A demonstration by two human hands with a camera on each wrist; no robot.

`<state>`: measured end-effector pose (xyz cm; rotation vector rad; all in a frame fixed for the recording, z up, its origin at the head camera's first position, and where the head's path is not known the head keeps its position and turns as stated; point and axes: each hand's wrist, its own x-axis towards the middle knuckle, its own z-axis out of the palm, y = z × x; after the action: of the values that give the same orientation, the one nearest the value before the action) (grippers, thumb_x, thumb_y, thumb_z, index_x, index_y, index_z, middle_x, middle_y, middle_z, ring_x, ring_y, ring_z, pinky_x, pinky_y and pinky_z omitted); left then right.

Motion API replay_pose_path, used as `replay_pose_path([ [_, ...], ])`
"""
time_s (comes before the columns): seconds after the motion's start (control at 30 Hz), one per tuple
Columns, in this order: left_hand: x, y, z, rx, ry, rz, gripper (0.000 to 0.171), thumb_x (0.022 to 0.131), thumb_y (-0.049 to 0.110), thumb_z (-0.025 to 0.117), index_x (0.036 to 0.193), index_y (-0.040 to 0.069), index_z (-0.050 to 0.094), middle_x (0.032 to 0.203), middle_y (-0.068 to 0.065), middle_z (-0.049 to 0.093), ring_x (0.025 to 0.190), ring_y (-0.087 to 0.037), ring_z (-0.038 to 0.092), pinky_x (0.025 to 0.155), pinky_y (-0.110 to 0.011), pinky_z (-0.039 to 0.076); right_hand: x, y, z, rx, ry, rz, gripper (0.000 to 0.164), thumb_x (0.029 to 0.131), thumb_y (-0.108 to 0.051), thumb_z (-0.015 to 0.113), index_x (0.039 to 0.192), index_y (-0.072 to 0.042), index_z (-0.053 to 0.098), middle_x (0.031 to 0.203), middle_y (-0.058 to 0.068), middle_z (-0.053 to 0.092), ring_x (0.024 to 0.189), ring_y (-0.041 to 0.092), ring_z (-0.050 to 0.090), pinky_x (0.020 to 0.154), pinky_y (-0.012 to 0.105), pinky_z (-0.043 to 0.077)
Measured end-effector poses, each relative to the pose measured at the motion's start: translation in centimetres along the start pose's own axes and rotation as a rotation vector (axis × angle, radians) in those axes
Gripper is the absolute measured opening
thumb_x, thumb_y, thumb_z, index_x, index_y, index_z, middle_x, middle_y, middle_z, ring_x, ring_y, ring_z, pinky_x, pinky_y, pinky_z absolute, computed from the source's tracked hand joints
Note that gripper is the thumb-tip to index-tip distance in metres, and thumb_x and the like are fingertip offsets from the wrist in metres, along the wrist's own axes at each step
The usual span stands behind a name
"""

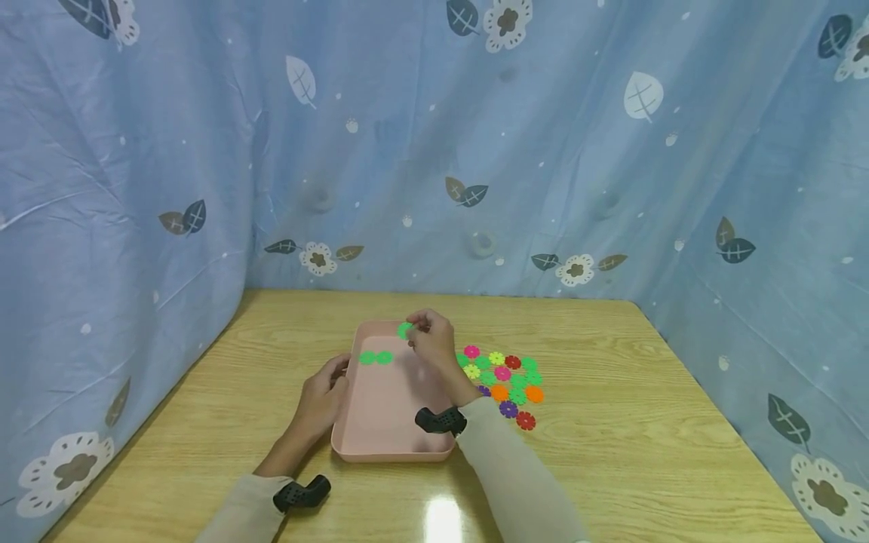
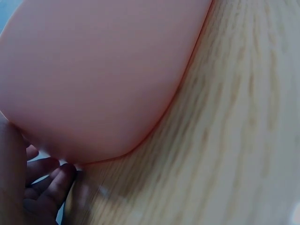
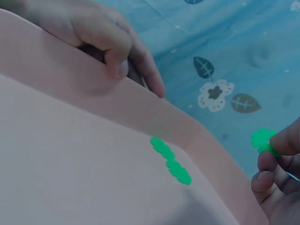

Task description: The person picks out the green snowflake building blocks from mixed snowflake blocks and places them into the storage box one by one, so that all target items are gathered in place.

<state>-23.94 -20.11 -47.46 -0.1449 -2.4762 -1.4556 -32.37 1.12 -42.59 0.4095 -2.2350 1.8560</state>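
So, taking the middle of the pink tray (image 1: 387, 415) as the clock's hub in the head view, a pale left sleeve (image 1: 241, 513) comes in from eight o'clock, a black wrist device (image 1: 302, 495) strapped by its cuff. The left hand (image 1: 322, 396) sits at nine to ten, thumb hooked over the rim and other fingers bent against the outside, pinching the tray wall. Just inside, at eleven, two green discs (image 3: 162, 149) lie flat, edge by edge; whether they touch is too small to tell. Near twelve, raised above the tray floor, a third green disc (image 3: 262, 138) is nipped between the thumb and a fingertip of the right hand (image 1: 434, 347), which hangs between one and two with its remaining fingers curled. A second black device (image 1: 437, 420) shows at four, and the right sleeve (image 1: 519, 479) runs off past four. Outside the tray at three, a cluster of loose discs (image 1: 502, 373) lies on the wooden table (image 1: 624, 407): green, yellow, pink, red, orange and purple, many close together. Across the back, at twelve, hangs a blue curtain (image 1: 407, 136) printed with leaves and flowers.
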Motion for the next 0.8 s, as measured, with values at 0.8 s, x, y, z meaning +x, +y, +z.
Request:
replay_pose_path([
  [0.8,-0.1,0.0,0.0,0.009,-0.002,0.002,0.047,0.1,0.009,0.042,0.145,0.0,0.051,0.136,-0.022,0.061,0.121,-0.038,0.062,0.101,-0.052,0.05,-0.2,1.5,1.2,-0.222,-0.002,-0.018,0.023,0.083,0.01,0.064,0.099,0.001,0.079,0.081,0.009,0.069,0.067,0.014,0.062,0.056,0.024,0.053],
])
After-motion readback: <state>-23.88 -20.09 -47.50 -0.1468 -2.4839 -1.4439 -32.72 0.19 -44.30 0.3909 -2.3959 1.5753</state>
